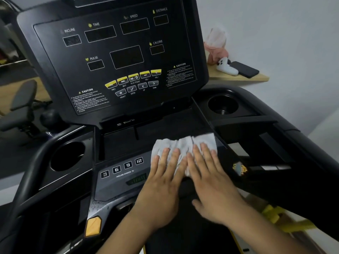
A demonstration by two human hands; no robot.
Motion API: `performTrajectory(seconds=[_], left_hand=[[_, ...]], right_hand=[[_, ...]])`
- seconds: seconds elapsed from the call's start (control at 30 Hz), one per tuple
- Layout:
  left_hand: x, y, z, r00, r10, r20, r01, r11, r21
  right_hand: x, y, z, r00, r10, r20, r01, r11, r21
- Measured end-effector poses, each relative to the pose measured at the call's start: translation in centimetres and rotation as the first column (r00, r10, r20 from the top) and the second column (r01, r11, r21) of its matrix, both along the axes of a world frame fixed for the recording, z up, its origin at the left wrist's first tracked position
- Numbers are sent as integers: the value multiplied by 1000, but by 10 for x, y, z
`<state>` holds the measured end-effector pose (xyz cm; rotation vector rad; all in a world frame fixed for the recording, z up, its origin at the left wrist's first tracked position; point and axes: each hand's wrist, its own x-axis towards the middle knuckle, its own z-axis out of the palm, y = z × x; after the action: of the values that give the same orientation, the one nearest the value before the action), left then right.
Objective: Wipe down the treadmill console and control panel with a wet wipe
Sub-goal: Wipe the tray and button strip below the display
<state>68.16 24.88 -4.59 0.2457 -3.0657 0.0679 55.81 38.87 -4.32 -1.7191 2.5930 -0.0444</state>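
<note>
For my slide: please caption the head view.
The left hand and right hand press a crumpled white wet wipe onto the black treadmill control panel.

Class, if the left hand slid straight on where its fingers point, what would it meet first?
The left hand, flat on the wet wipe, would probably reach the recessed tray first.

Caution print (91,101) too small, console top (128,1) cropped, wipe (183,143) partly covered

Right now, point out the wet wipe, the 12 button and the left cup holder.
wet wipe (183,143): head view, on its bare, crumpled upper part.
12 button (139,160): head view, on the middle of its face.
left cup holder (67,156): head view, on its dark inner well.
</note>
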Motion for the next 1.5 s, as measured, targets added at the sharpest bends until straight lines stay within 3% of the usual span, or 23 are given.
performTrajectory(seconds=[0.1, 0.2, 0.3, 0.5, 0.6, 0.73, 0.9, 1.0, 1.17, 1.4, 1.5], left_hand=[[19, -2, -6, 998, 30, -51, -30, 1000, 7], [12, -4, -4, 996, 77, -37, -79, 996, -40], [-6, 1, -1, 985, 169, -14, -170, 984, -46], [48, 2, -10, 982, 182, -45, -184, 982, -42], [58, -3, -7, 979, 202, 13, -201, 978, -60], [25, -6, 0, 958, 285, -22, -286, 957, -37], [57, -11, -12, 949, 304, -78, -307, 952, -20], [87, -13, -12, 945, 325, -47, -326, 946, -3], [61, -21, -5, 929, 368, -31, -369, 929, -40], [116, -17, -13, 926, 373, -66, -373, 928, 12], [127, -22, -12, 927, 374, -27, -374, 927, 0]], right_hand=[[-7, 27, -9, 998, 61, -1, -61, 998, -23], [-21, 18, 4, 999, -24, -48, 25, 999, 20], [-8, -23, 18, 992, -128, 1, 128, 991, 46], [19, -1, -3, 988, 143, 60, -144, 990, 9], [-3, 9, 8, 995, 93, 45, -96, 994, 59], [10, -41, 31, 996, -21, 81, 12, 994, 105], [48, -44, 31, 987, 131, 91, -141, 982, 126], [31, -26, 40, 985, 78, 155, -110, 972, 208], [42, -77, 43, 995, 43, 85, -63, 966, 251], [67, -60, 37, 968, 241, 66, -250, 932, 263], [60, -56, 44, 984, 166, 68, -179, 928, 327]])
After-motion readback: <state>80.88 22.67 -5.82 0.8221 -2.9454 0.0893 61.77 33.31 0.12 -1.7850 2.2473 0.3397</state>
